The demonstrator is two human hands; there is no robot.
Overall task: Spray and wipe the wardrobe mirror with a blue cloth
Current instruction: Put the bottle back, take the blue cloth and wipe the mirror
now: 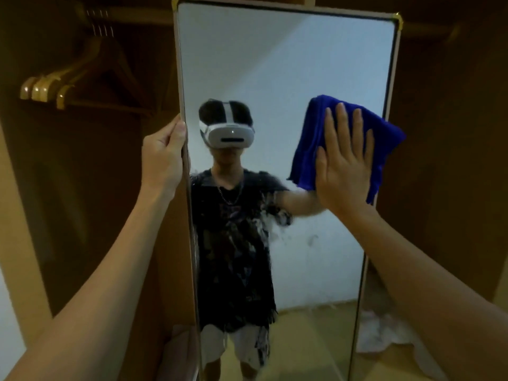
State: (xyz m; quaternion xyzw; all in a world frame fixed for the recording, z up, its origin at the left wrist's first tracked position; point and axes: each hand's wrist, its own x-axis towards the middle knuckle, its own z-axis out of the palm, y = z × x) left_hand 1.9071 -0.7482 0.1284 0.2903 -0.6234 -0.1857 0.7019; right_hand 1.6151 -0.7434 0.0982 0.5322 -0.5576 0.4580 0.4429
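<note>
A tall framed wardrobe mirror (302, 64) fills the middle of the view, with wet streaks and droplets across its lower middle. My left hand (163, 158) grips the mirror's left edge at mid height. My right hand (343, 163) lies flat, fingers spread, pressing a folded blue cloth (310, 138) against the glass near the right edge. The cloth hangs past the frame on the right. No spray bottle is in view.
Several wooden hangers (46, 89) hang on a rail inside the dark open wardrobe at the left. A crumpled white cloth (382, 334) lies on the wardrobe floor at the lower right. The mirror reflects a person wearing a headset and a pale wall.
</note>
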